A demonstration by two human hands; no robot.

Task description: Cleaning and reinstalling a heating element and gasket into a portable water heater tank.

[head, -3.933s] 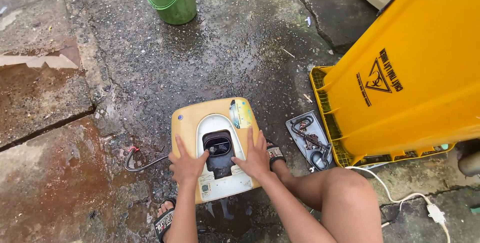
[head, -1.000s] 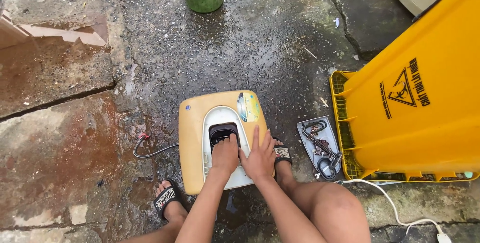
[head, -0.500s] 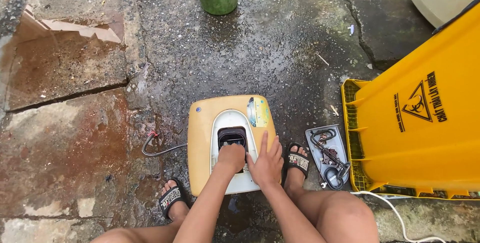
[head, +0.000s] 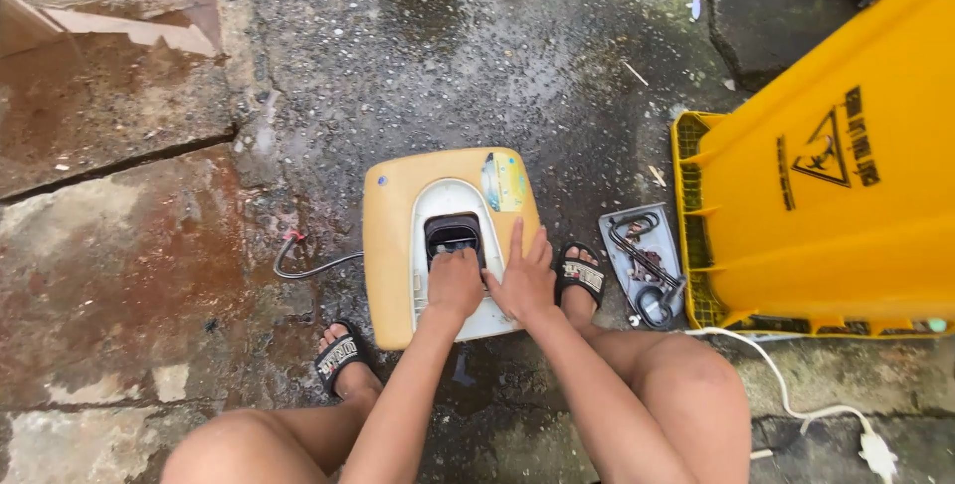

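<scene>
With the left hand (head: 455, 283) curled at the dark opening of the yellowed casing (head: 390, 245) and the right hand (head: 524, 280) spread flat beside it, wet plastic could let fingers slip.

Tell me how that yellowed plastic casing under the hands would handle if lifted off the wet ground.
The yellowed plastic casing looks like a rigid shell, so probably stiff and fairly light. The wet concrete around it suggests a slippery surface. The grey cable beside its edge may drag. Both the left hand and right hand press on it.
</scene>
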